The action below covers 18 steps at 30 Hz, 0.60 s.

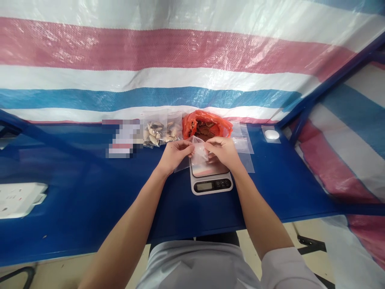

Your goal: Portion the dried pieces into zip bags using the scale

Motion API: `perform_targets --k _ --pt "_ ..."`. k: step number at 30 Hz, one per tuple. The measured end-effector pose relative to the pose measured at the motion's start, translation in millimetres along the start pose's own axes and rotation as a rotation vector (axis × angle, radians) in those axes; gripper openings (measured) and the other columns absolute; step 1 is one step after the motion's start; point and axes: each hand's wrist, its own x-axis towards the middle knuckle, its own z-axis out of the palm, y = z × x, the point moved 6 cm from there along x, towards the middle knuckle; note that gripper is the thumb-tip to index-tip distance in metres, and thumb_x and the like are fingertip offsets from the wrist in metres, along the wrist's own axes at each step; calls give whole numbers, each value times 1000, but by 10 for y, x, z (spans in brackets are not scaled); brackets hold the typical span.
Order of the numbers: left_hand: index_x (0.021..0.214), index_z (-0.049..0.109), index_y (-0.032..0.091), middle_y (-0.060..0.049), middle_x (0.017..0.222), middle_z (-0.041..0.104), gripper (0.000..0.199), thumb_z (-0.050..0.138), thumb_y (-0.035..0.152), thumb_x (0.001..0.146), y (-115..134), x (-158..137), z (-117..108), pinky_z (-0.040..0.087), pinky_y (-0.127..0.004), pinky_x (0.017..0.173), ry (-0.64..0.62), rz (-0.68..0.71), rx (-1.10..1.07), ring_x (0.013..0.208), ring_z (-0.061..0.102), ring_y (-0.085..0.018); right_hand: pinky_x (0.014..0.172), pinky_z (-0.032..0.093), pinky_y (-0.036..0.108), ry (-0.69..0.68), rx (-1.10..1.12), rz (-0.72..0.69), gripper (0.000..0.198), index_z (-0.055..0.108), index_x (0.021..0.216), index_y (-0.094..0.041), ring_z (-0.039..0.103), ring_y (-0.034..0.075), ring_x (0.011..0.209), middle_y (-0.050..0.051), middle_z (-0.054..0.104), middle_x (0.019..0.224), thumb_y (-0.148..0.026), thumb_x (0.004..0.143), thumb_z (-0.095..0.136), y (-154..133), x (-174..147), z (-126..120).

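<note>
On blue table (90, 200), over white scale (210, 173) at frame centre, pinching clear bag (199, 153) with left hand (177, 153) and right hand (223, 151), grip closed to fingertips; seemingly unfilled so far. Beyond, near upper centre, red bag (224, 125) of brown pieces (204, 131), beside pouches (155, 129) already filled.

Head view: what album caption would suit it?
Left hand and right hand pinch a small clear plastic bag over a white digital scale, an open orange-red plastic bag behind.

Striped sheeting (168, 50) hangs behind a blue table (90, 180) above pale floor (60, 271).
</note>
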Motion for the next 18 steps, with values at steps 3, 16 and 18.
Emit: perform_targets --k 3,16,18 --pt "65 68 16 -1 62 66 24 78 37 70 43 -2 -55 48 -27 65 41 24 18 58 56 -12 42 58 24 19 18 19 29 70 79 -20 68 16 52 0 70 67 -45 69 81 24 12 -41" --pt "75 66 16 -1 68 67 30 76 44 73 101 -27 -113 47 -27 65 170 112 159 62 58 -13 46 58 29 89 -155 -138 21 73 78 -21 64 16 50 1 70 65 -42 74 72 -23 15 -75" --pt "83 69 15 -3 74 70 35 73 49 77 92 -43 -60 49 -28 68 158 110 184 66 60 -15 51 58 28 81 -235 -225 18 73 78 -22 66 17 51 0 69 61 -39 78 70 -51 8 -39"
